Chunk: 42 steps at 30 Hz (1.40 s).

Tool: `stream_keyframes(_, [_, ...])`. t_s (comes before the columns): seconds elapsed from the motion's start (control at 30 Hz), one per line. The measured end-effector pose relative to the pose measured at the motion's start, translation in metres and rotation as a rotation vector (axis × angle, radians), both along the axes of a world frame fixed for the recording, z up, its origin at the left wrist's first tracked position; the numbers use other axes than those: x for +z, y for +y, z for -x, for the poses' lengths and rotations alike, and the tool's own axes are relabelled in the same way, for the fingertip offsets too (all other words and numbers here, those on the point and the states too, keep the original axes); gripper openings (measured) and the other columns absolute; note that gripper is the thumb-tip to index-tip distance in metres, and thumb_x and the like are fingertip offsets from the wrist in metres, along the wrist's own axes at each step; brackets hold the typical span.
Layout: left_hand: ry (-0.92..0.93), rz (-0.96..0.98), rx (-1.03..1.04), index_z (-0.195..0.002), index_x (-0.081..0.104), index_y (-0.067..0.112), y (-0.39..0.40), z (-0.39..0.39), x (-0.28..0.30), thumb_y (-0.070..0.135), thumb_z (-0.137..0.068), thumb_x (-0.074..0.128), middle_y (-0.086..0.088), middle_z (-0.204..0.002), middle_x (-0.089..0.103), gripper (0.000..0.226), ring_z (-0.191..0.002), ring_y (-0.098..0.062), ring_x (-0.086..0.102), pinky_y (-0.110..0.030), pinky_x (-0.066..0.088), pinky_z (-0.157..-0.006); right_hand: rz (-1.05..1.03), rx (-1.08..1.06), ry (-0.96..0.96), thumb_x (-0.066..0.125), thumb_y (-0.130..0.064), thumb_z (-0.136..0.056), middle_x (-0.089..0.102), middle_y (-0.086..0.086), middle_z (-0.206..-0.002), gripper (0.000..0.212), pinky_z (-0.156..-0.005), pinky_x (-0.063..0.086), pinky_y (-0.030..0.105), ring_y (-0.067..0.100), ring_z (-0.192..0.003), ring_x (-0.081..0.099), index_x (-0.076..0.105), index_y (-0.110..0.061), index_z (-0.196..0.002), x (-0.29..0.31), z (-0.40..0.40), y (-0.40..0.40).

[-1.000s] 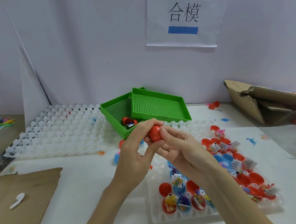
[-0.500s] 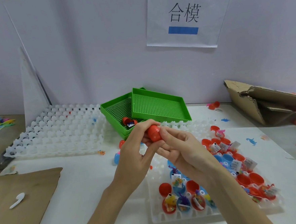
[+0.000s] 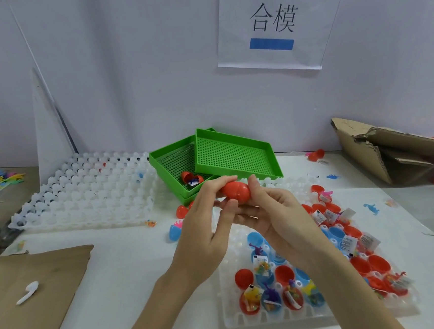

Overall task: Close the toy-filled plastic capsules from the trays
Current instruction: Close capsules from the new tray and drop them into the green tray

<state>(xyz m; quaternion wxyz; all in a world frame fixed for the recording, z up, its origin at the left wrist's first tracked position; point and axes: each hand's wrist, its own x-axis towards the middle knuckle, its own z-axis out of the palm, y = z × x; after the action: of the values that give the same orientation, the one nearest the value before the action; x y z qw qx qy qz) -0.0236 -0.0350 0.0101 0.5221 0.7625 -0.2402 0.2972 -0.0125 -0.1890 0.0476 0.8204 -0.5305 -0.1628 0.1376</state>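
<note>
At the near edge of the table [image 3: 130, 268], a clear tray [image 3: 247, 319] sits toward the right corner holding open red and blue capsules [image 3: 271, 293] with toys and labels in them, while cardboard [image 3: 27, 293] with a white spoon [image 3: 27, 292] on it covers the near left corner. Above the tray's far end, the left hand [image 3: 202, 232] and right hand [image 3: 278, 219] both pinch one red capsule [image 3: 235, 190], fingers curled around its two ends, its halves together. Behind them two stacked green trays [image 3: 233, 155] stand near the far edge, one holding an open red capsule, with an empty clear tray [image 3: 84, 194] to their left.
</note>
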Motion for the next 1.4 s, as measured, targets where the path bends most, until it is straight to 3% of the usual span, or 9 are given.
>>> stream_keyframes(0.1, [0.006, 0.053, 0.064, -0.126, 0.064, 0.016, 0.0, 0.0, 0.004, 0.023, -0.101, 0.061, 0.012, -0.118, 0.069, 0.026, -0.11, -0.017, 0.067, -0.016, 0.048, -0.093, 0.064, -0.112, -0.053, 0.055, -0.042, -0.1, 0.076, 0.022, -0.108, 0.046, -0.091, 0.061, 0.039, 0.033, -0.106, 0.073, 0.078, -0.003, -0.106, -0.001, 0.0, 0.004])
stream_keyframes(0.17, [-0.014, 0.049, 0.08, -0.125, 0.066, 0.014, 0.002, 0.0, 0.007, 0.021, -0.098, 0.065, 0.011, -0.119, 0.07, 0.028, -0.109, -0.018, 0.068, -0.019, 0.051, -0.091, 0.077, -0.209, -0.089, 0.06, -0.038, -0.095, 0.077, 0.016, -0.102, 0.038, -0.081, 0.062, 0.032, 0.024, -0.092, 0.075, 0.078, -0.006, -0.105, -0.001, 0.001, 0.007])
stream_keyframes(0.27, [-0.042, 0.049, 0.087, -0.124, 0.069, 0.012, 0.006, -0.003, 0.007, 0.017, -0.095, 0.069, 0.005, -0.122, 0.067, 0.029, -0.115, -0.021, 0.066, -0.023, 0.055, -0.09, 0.1, -0.328, -0.149, 0.066, -0.029, -0.092, 0.078, 0.015, -0.094, 0.028, -0.073, 0.062, 0.026, 0.026, -0.081, 0.076, 0.073, -0.004, -0.105, -0.001, 0.001, 0.004])
stream_keyframes(0.47, [0.038, 0.181, 0.0, -0.122, 0.072, 0.019, 0.011, -0.008, 0.004, 0.019, -0.092, 0.075, 0.005, -0.116, 0.066, 0.031, -0.111, -0.027, 0.067, -0.029, 0.058, -0.09, 0.157, -0.327, -0.284, 0.071, -0.007, -0.093, 0.08, 0.011, -0.1, 0.021, -0.077, 0.062, 0.026, 0.028, -0.093, 0.078, 0.073, -0.001, -0.113, 0.0, 0.002, -0.001])
stream_keyframes(0.57, [0.054, 0.23, -0.04, -0.123, 0.073, 0.02, 0.012, -0.01, 0.005, 0.021, -0.091, 0.075, 0.005, -0.117, 0.068, 0.032, -0.113, -0.024, 0.068, -0.027, 0.057, -0.093, 0.143, -0.324, -0.319, 0.069, -0.005, -0.093, 0.08, 0.01, -0.102, 0.022, -0.081, 0.063, 0.029, 0.026, -0.097, 0.077, 0.073, -0.002, -0.114, -0.001, 0.001, -0.002])
stream_keyframes(0.77, [0.037, 0.194, 0.009, -0.123, 0.074, 0.03, 0.015, -0.01, 0.005, 0.026, -0.089, 0.078, 0.002, -0.119, 0.068, 0.034, -0.115, -0.03, 0.066, -0.047, 0.059, -0.092, 0.126, -0.342, -0.349, 0.069, -0.005, -0.094, 0.08, 0.009, -0.103, 0.022, -0.081, 0.063, 0.029, 0.025, -0.098, 0.077, 0.074, -0.003, -0.115, -0.005, 0.001, 0.002])
stream_keyframes(1.17, [-0.045, 0.064, 0.121, -0.123, 0.074, 0.019, 0.012, -0.003, 0.006, 0.025, -0.089, 0.081, 0.008, -0.115, 0.067, 0.035, -0.112, -0.019, 0.066, -0.038, 0.059, -0.086, 0.114, -0.427, -0.324, 0.074, -0.007, -0.091, 0.08, 0.008, -0.098, 0.02, -0.08, 0.062, 0.026, 0.024, -0.094, 0.078, 0.075, -0.004, -0.11, -0.01, 0.003, 0.008])
stream_keyframes(1.4, [-0.085, -0.078, 0.269, -0.134, 0.065, 0.013, -0.001, 0.002, 0.001, 0.027, -0.086, 0.08, 0.008, -0.129, 0.064, 0.053, -0.124, -0.01, 0.059, -0.028, 0.051, -0.102, 0.058, -0.382, -0.229, 0.071, -0.014, -0.094, 0.08, 0.011, -0.1, 0.017, -0.084, 0.063, 0.032, 0.03, -0.093, 0.078, 0.077, -0.01, -0.11, -0.011, 0.008, 0.014])
